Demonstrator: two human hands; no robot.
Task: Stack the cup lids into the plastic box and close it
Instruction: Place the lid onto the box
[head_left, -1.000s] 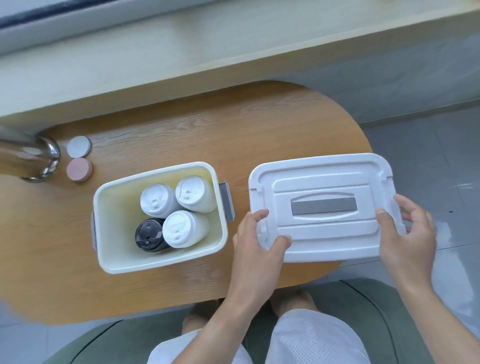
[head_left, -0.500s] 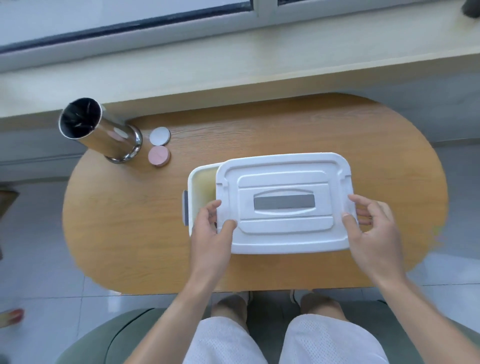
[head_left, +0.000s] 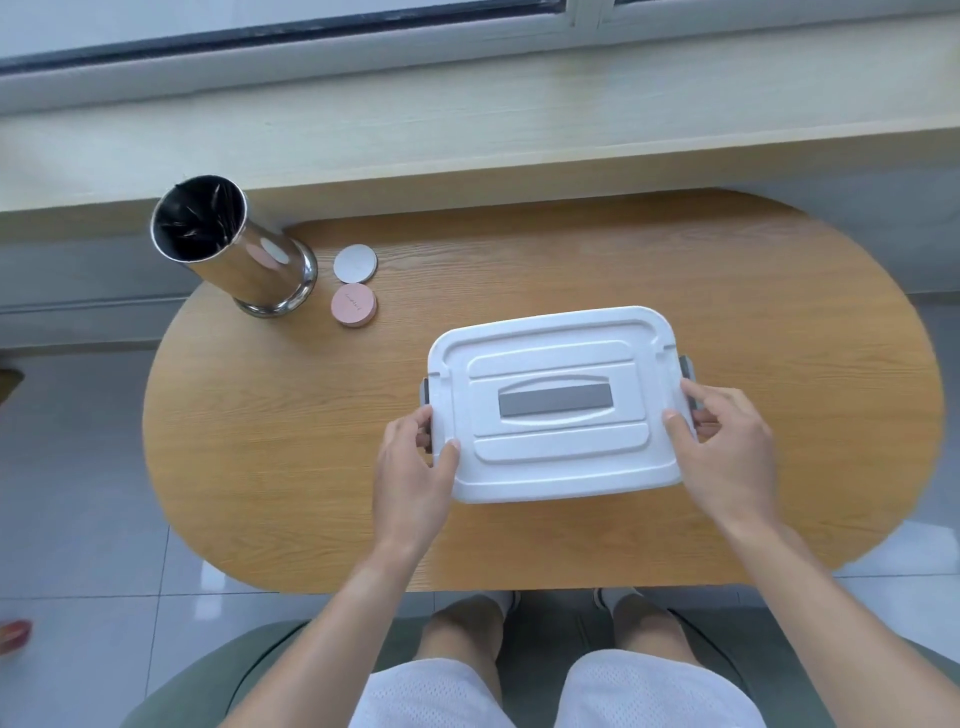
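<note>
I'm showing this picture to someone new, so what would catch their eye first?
First, the white box lid with its grey handle strip, mid-table, sitting over the box with the left hand and right hand gripping its two short ends. Next, the shiny metal cup at the far left of the wooden table, with a white disc and a pink disc beside it.

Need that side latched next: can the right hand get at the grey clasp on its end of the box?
Probably yes. The right hand already rests at that end of the lid, and the grey clasp shows uncovered just beyond its fingers.
</note>
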